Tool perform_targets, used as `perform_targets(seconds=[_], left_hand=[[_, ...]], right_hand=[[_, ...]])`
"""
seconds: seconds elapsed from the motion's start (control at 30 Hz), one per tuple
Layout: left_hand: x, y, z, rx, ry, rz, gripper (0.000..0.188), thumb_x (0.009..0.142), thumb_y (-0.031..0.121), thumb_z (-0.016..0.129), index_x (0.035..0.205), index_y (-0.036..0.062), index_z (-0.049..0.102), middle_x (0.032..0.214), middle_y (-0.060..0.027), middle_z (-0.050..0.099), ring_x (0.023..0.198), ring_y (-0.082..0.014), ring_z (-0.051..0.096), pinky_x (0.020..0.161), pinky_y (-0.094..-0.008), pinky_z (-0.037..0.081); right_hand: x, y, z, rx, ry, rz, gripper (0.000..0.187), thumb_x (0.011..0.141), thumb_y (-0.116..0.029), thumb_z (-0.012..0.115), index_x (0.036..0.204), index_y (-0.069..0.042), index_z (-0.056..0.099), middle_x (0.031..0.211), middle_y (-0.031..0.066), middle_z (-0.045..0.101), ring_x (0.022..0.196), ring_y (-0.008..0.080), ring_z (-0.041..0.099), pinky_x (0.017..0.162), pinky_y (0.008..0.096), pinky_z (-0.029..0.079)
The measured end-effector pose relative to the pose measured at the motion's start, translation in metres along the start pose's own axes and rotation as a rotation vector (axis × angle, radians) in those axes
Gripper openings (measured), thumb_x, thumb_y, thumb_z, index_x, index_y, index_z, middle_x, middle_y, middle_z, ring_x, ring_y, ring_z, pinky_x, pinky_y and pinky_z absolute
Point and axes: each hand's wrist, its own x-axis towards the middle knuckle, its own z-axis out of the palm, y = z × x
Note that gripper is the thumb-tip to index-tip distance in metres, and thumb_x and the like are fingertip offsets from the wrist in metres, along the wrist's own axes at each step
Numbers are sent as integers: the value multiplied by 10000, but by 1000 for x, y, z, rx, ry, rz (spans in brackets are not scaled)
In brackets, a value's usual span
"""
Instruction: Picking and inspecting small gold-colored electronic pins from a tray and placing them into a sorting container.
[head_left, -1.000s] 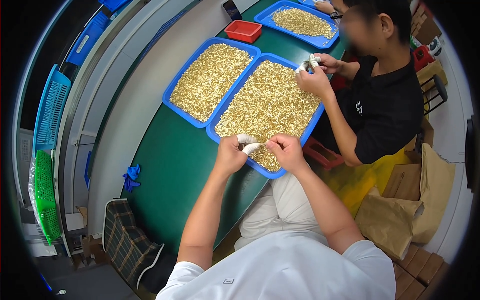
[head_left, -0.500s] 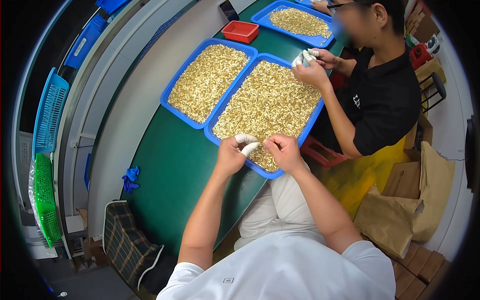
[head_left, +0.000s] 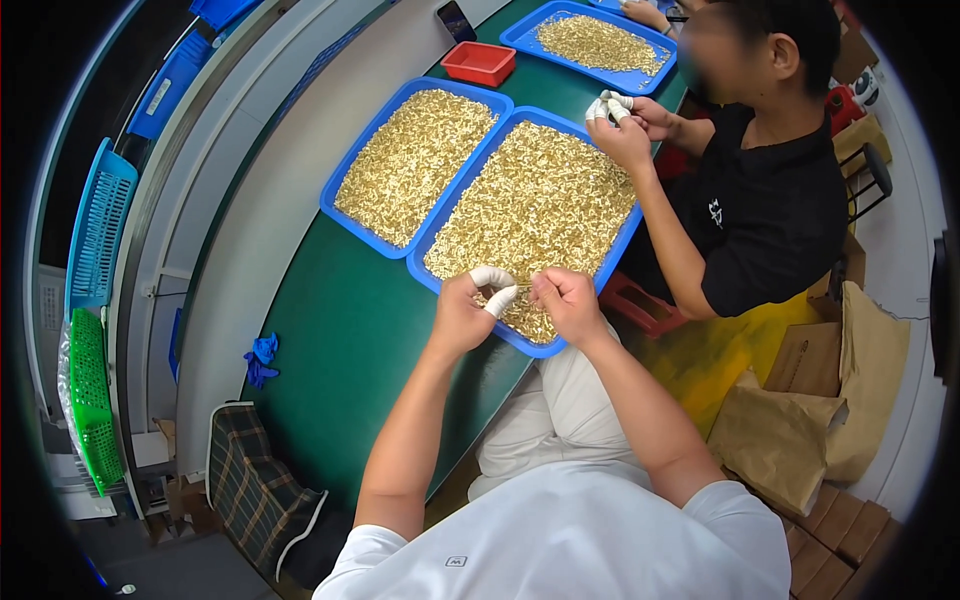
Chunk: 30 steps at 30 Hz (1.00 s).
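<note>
My left hand (head_left: 468, 308), with white finger cots on its thumb and forefinger, pinches a small gold-coloured metal piece (head_left: 523, 284). From the other side my right hand (head_left: 567, 301) has thumb and forefinger closed at the same piece; its exact shape is too small to make out. Both hands are over the near end of a blue tray (head_left: 538, 350) heaped with small gold-coloured metal parts (head_left: 535, 200). Against its left side lies a second blue tray (head_left: 333, 200), filled with the same kind of parts (head_left: 415, 160).
A red tray (head_left: 480, 63) and a phone (head_left: 456, 22) are at the far side of the green table (head_left: 340, 310). Farther right is another blue tray (head_left: 560, 64). A co-worker in black (head_left: 765, 205) sits at right. Blue gloves (head_left: 261, 360) lie at left.
My hands stay nearly in place, with the right fingertips shifted slightly. The co-worker has leaned a little to the right.
</note>
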Motion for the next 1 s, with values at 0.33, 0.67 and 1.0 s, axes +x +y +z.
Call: perform_targets(seconds=[0.33, 0.67, 1.0], left_hand=[[5, 10, 8, 46, -84, 59, 74, 856, 29, 732, 914, 4, 694, 803, -45, 706, 719, -100, 625, 664, -270, 505], [4, 5, 11, 99, -90, 33, 93, 879, 50, 713, 967, 18, 709, 879, -54, 723, 801, -116, 659, 680, -277, 518], [10, -19, 25, 482, -23, 174, 309, 781, 135, 786, 1071, 74, 699, 916, -146, 635, 834, -327, 643, 740, -371, 525]], right_hand=[[2, 3, 0, 20, -49, 28, 376, 1016, -229, 550, 723, -1, 612, 625, 23, 583, 575, 73, 528, 529, 253, 409], [2, 8, -2, 126, 29, 15, 377, 1000, -227, 584, 700, 2, 592, 604, 26, 569, 560, 73, 499, 516, 264, 397], [-2, 6, -4, 272, 75, 43, 358, 1026, -226, 548, 750, -4, 596, 645, -2, 550, 598, 52, 478, 545, 242, 395]])
